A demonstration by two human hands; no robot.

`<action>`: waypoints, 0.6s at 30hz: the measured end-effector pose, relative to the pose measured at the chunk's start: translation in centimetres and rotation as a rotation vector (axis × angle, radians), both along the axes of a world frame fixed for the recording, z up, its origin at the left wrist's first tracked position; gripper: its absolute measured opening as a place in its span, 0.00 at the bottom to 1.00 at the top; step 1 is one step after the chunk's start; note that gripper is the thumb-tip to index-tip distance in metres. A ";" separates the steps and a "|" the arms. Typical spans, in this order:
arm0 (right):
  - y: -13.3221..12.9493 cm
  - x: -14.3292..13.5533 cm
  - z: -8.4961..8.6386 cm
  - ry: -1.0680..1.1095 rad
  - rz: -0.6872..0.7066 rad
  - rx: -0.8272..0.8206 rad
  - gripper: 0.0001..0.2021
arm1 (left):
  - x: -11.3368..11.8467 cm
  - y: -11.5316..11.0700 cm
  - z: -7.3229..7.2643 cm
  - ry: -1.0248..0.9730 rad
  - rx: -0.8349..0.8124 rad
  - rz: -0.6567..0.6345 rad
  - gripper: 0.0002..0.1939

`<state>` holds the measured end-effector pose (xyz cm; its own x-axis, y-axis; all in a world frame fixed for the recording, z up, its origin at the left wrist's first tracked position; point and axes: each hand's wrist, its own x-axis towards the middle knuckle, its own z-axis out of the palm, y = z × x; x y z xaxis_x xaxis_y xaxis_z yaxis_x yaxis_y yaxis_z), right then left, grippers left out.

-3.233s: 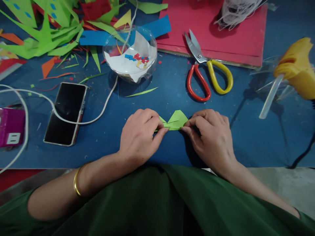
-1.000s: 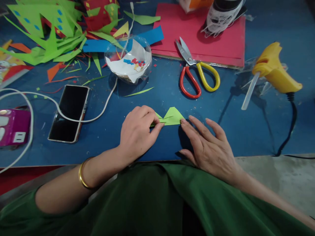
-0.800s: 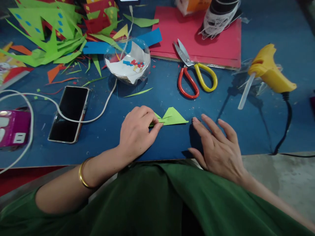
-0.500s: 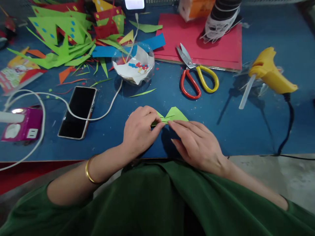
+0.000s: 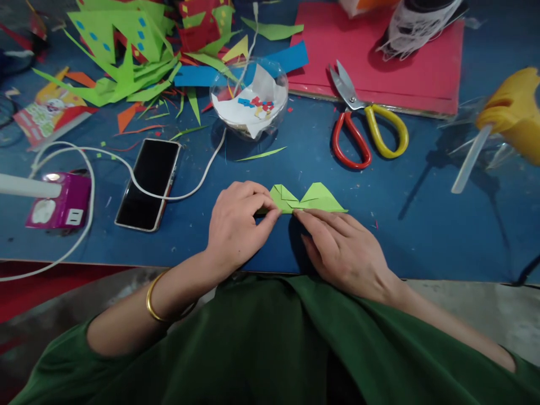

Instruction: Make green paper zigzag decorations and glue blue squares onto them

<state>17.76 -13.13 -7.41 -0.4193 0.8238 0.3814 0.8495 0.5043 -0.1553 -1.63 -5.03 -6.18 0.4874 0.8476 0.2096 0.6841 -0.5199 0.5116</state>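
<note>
A folded piece of light green paper (image 5: 314,198) lies on the blue table near its front edge, with two raised points and a notch between them. My left hand (image 5: 240,225) pinches its left end between thumb and curled fingers, which hide that corner. Along the paper's lower right edge, my right hand (image 5: 343,247) rests with fingers stretched out and close together, its thumb lower and apart. The fingertips of both hands lie a short distance from each other at the bottom fold.
Red-and-yellow-handled scissors (image 5: 351,112) lie beyond the paper, beside a clear bowl (image 5: 217,104) with paper bits. A phone (image 5: 148,183) and white cable are at left. Green cut-outs (image 5: 122,79) pile at the back left. A yellow glue gun (image 5: 512,112) stands at right.
The camera view has shifted, so the table items appear farther right or higher. More of the paper's left point shows as my left hand sits farther left of it; both hands remain at the paper.
</note>
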 end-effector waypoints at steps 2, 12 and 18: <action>0.0 0.0 0.0 -0.037 0.016 -0.003 0.17 | -0.2 0.1 0.1 0.010 -0.012 0.017 0.07; 0.2 0.1 0.4 -0.143 0.103 -0.060 0.20 | -0.6 0.7 0.5 0.040 -0.043 0.043 0.07; 0.3 0.1 0.8 -0.174 0.120 -0.059 0.20 | -1.5 0.8 0.6 0.070 -0.014 0.071 0.07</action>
